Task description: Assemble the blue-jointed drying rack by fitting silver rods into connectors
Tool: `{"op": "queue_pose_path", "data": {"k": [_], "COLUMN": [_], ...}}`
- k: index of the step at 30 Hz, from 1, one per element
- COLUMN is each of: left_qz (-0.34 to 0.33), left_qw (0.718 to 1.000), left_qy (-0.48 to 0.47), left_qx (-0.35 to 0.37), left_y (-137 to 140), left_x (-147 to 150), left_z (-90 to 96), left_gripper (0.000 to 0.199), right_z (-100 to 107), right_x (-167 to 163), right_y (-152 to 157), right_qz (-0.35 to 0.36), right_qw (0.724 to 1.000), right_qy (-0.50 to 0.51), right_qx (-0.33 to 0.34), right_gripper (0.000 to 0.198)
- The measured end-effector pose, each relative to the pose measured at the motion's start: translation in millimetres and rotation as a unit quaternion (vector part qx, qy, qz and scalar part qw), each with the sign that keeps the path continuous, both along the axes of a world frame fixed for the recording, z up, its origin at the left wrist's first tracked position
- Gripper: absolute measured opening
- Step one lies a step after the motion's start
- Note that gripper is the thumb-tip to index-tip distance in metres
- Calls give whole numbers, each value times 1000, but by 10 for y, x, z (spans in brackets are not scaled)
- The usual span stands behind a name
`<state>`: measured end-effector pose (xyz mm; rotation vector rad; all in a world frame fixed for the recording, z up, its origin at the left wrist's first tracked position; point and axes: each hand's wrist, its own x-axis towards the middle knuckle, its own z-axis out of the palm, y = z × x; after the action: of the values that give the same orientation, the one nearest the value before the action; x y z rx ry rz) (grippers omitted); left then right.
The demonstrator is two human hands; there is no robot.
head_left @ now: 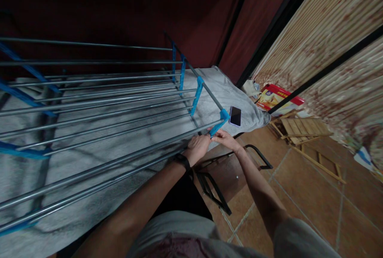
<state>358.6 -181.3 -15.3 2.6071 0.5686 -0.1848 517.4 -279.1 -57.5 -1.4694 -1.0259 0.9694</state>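
Observation:
A rack of grey metal tubes (128,119) with blue plastic connectors lies across a grey blanket. At its near right corner, a blue connector (220,123) slants down toward my hands. My left hand (200,144), with a black band on the wrist, is closed at the lower end of this connector, by the end of a tube. From the right, my right hand (226,139) pinches the same connector, its fingers meeting my left hand there. The fingertips of both hands are partly hidden behind the connector and tube.
A phone (235,116) lies on the grey blanket (209,75) just beyond the corner. On the tiled floor (314,206) are a folded wooden chair (308,130) and a black metal frame (214,194) close to my legs. A red and yellow box (277,99) sits by the curtain (338,62).

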Motion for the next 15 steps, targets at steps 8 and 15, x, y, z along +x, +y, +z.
{"op": "queue_pose_path", "data": {"k": [8, 15], "left_qz": [-11, -22], "left_qw": [1000, 999], "left_qy": [-24, -16], "left_qx": [14, 16], "left_y": [26, 36], "left_x": [22, 29], "left_z": [-80, -55], "left_gripper": [39, 39], "right_z": [-5, -36], "right_x": [104, 165], "right_y": [114, 138], "right_qz": [6, 21], "right_qw": [999, 999], "right_qy": [29, 12], "right_qx": [-41, -48], "right_gripper": [37, 37]}}
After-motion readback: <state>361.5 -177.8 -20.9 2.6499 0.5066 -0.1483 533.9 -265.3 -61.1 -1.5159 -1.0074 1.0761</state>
